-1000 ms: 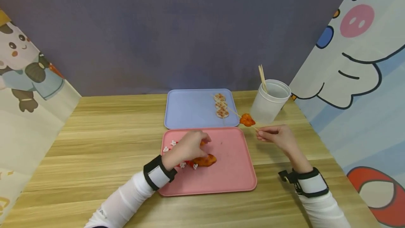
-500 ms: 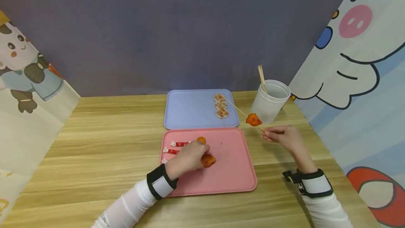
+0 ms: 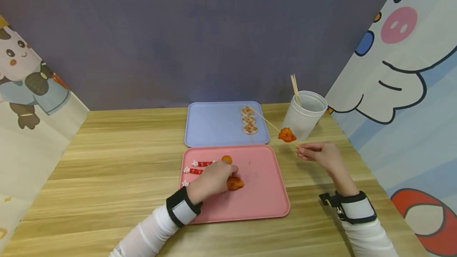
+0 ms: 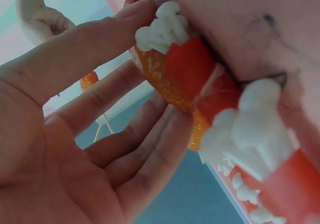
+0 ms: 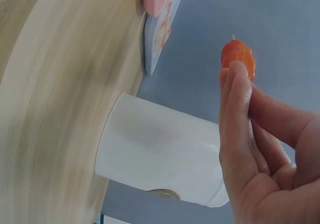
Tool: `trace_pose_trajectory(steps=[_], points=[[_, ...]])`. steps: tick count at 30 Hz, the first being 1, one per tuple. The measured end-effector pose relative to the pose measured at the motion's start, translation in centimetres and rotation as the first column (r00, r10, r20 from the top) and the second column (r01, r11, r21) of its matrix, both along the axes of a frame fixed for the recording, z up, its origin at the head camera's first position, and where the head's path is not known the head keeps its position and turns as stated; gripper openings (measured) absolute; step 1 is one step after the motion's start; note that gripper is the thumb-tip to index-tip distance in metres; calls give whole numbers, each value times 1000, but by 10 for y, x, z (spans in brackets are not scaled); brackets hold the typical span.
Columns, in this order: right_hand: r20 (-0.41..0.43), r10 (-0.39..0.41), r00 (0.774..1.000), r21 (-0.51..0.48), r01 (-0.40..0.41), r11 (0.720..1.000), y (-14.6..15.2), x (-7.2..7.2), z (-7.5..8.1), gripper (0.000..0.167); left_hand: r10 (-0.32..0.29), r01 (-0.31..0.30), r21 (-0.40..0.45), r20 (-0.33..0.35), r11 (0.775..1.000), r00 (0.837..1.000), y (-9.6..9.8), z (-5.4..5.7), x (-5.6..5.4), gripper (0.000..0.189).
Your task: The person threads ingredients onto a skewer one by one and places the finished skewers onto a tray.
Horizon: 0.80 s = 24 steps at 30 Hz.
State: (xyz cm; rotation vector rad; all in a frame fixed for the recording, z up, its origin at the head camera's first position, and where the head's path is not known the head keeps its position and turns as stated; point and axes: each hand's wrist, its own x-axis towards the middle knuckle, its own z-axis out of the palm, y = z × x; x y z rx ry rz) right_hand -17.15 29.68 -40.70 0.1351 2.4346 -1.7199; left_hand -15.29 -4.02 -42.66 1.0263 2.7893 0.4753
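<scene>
My left hand (image 3: 212,179) reaches down over the pink tray (image 3: 262,199). In the left wrist view, its thumb (image 4: 100,36) and fingers close about an orange glazed meat piece (image 4: 160,76), beside an enoki roll (image 4: 190,69) wrapped in red. Another meat piece (image 3: 235,183) and a small orange piece (image 3: 226,159) show around that hand. More enoki rolls (image 3: 195,171) lie at the tray's left, partly covered by it. My right hand (image 3: 319,156) pinches the near end of a bamboo skewer (image 3: 265,120), which has one orange meat piece (image 3: 287,135) threaded on it.
Behind the pink tray lies a blue tray (image 3: 214,124), holding a skewer of sauced lotus root slices (image 3: 249,119) at its right. A white cup (image 3: 303,122) with several spare skewers (image 3: 295,88) stands at the back right. Printed walls flank the wooden table (image 3: 135,158).
My left hand's spread fingers have drawn together and shifted slightly down on the tray, uncovering the left rolls. My right hand, with its skewer and meat, moved slightly right, then stayed nearly still.
</scene>
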Motion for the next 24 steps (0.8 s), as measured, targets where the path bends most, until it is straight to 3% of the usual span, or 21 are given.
trace_pose_trajectory(steps=[8, 13, 18, 24], points=[[-1, -1, 1000, -20, 1, 1000, -2, 1, 3, 41, 27, -41, 108, 122, 993, 992, -5, 3, -9, 20], [18, 28, 999, 14, -28, 999, -12, -1, 8, 40, 85, -137, 274, 195, 952, 977, -19, 13, -25, 29], [-1, 82, 997, 14, -81, 997, -21, -2, 14, 39, 135, -273, 446, 316, 852, 939, -37, 31, -40, 30], [-56, 128, 990, -47, -131, 990, -27, -3, 23, 40, 86, -385, 637, 447, 668, 890, -58, 44, -54, 34]])
